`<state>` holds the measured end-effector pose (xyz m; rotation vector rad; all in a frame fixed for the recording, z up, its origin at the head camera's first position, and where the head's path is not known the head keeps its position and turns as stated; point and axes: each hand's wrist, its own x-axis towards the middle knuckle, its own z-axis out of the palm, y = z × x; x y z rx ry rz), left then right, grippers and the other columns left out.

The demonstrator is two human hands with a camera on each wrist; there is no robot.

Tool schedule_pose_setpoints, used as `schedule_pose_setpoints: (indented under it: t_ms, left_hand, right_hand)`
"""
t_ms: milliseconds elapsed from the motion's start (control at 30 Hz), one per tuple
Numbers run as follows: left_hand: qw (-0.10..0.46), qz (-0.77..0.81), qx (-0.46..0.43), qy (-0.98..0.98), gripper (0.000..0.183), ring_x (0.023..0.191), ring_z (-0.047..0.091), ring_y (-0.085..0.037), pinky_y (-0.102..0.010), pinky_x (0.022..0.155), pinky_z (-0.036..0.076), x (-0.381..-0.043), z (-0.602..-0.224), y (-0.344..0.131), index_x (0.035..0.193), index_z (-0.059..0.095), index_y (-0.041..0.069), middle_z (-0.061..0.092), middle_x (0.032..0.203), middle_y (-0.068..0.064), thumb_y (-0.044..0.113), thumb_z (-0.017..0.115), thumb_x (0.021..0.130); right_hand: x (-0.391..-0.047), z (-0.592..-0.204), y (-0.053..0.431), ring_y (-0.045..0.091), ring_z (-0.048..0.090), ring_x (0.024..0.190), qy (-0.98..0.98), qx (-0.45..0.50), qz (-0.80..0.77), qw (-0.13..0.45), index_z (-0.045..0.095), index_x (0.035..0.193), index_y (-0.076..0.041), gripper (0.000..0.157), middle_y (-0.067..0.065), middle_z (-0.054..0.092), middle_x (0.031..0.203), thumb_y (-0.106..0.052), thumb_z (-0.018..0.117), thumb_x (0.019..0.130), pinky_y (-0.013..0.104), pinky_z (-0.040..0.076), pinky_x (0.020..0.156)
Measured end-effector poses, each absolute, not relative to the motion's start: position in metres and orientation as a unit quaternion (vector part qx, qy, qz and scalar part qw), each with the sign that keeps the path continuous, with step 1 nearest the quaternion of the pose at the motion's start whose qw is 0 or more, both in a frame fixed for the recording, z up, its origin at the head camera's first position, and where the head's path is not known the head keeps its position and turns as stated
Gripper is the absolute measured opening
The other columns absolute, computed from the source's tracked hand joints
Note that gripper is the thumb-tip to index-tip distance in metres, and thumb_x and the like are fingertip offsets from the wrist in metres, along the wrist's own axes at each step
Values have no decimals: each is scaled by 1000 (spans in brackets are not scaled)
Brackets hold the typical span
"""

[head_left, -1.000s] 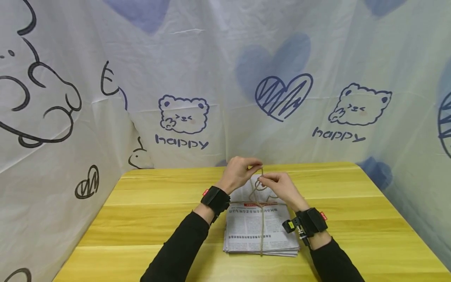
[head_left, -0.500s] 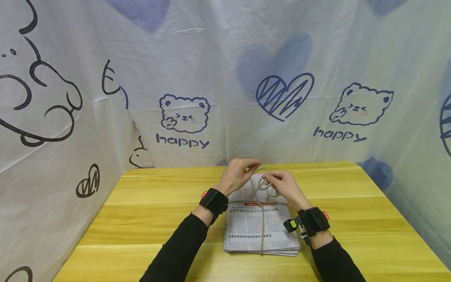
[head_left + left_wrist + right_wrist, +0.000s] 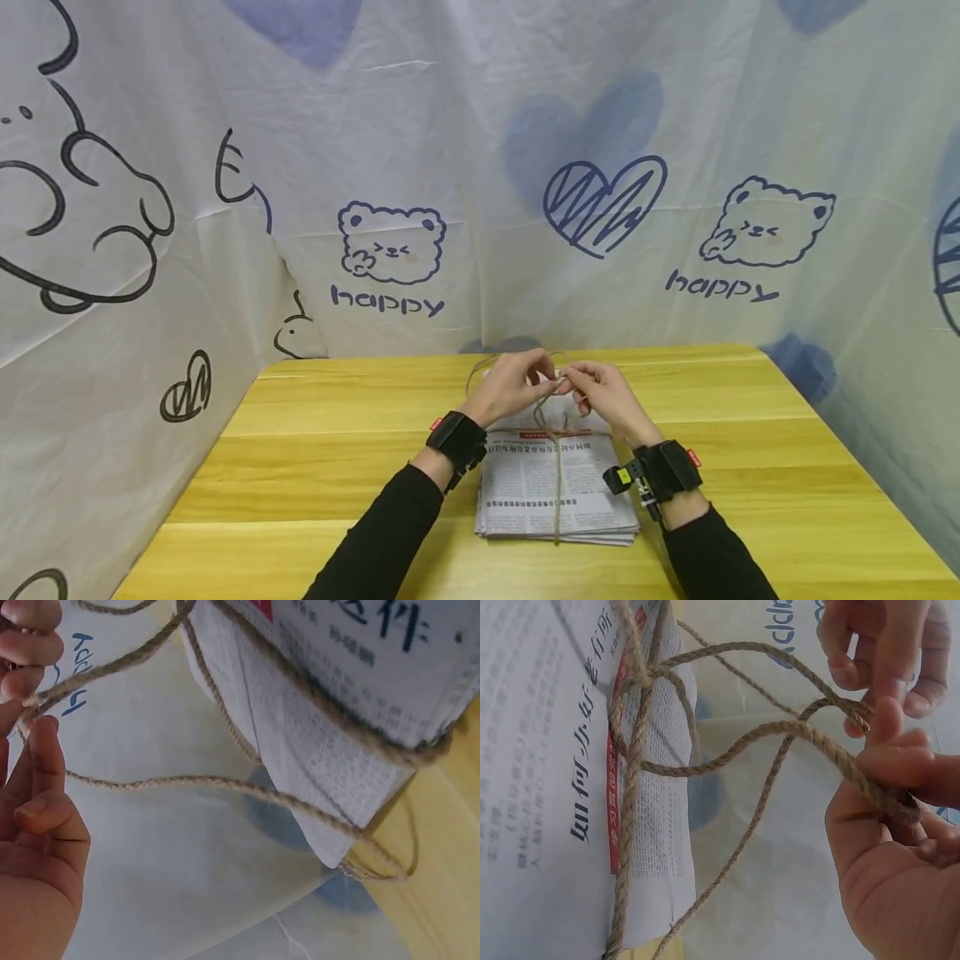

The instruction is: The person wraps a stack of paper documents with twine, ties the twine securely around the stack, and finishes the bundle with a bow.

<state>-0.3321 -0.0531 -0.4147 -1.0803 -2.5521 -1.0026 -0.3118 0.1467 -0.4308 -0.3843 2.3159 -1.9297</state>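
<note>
A stack of folded newspapers [image 3: 525, 483] lies on the table, with brown twine [image 3: 558, 492] crossing over it both ways. Above the stack's far half, my left hand [image 3: 516, 385] and right hand [image 3: 606, 398] meet, fingertips close together. In the left wrist view, the left hand [image 3: 41, 855] pinches the twine [image 3: 120, 664] between thumb and finger. A loop of twine [image 3: 810, 735] runs into the curled fingers of my right hand [image 3: 892, 862] in the right wrist view. The left fingers [image 3: 904, 652] hold twine just beyond it. The twine's crossing [image 3: 654, 673] sits over the papers.
The yellow wood-grain table [image 3: 337, 467] ends at a pale cloth backdrop [image 3: 480, 208] with heart and bear drawings. A loose length of twine [image 3: 202, 780] trails beyond the stack. Both forearms wear black wrist straps with cameras.
The left hand has dropped slightly and come close to the right fingers. A loose twine length now arcs out behind the left hand. The stack has stayed in place.
</note>
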Motion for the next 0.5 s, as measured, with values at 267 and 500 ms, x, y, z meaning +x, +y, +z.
schedule_pose_setpoints:
  t_ms: [267,500]
  left_hand:
    - [113,-364,-360,-851,10,77,60,-10,-20,68,48,-329,-418,-52,97,63,10,66,87,-2,6,68,90]
    - [69,-391,-355,-846,14,80,64,-11,-20,71,50,-323,-424,-54,105,63,8,69,95,-4,8,67,92]
  right_hand:
    - [-310,-430,143,16,58,69,762,-107,-638,32,63,120,0,35,22,67,102,-28,50,104,29,51,60]
    - [-311,-429,140,10,62,75,707,-74,-702,36,58,125,3,34,12,67,102,-21,52,103,24,50,60]
